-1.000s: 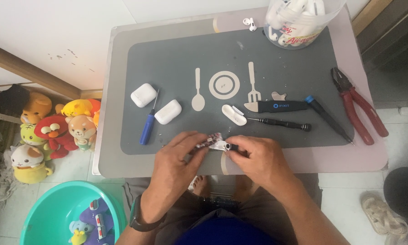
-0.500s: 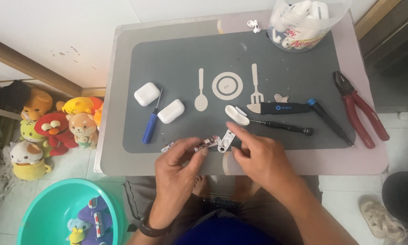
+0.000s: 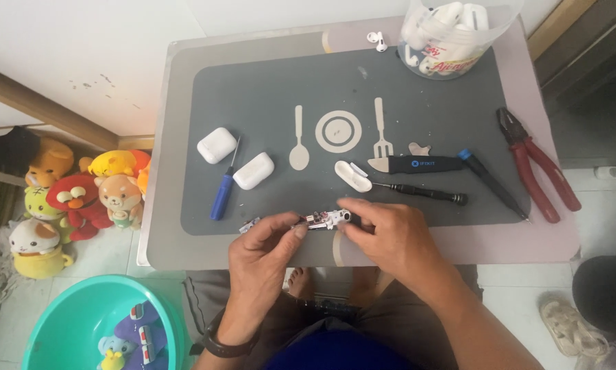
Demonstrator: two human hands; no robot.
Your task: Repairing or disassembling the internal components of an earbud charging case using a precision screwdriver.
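My left hand (image 3: 261, 257) and my right hand (image 3: 390, 236) meet at the near edge of the grey mat (image 3: 417, 103), both pinching a small circuit assembly (image 3: 325, 219) of metal and white parts between their fingertips. A small loose fragment (image 3: 248, 225) lies just left of my left thumb. Beyond my hands lie two white earbud cases (image 3: 216, 144) (image 3: 253, 170), a blue-handled screwdriver (image 3: 222, 195), an open white case half (image 3: 352, 175) and a black-handled pry tool (image 3: 417, 164).
Red pliers (image 3: 537, 164) and two thin black tools (image 3: 424, 192) (image 3: 493, 183) lie on the right of the small table (image 3: 164, 226). A clear tub of white earbud parts (image 3: 452, 34) stands at the back right. Plush toys (image 3: 81, 195) and a teal basin (image 3: 68, 322) sit on the floor left.
The view has shifted slightly. My hands have turned the small assembly and stretched it out flat between them; both kept hold throughout.
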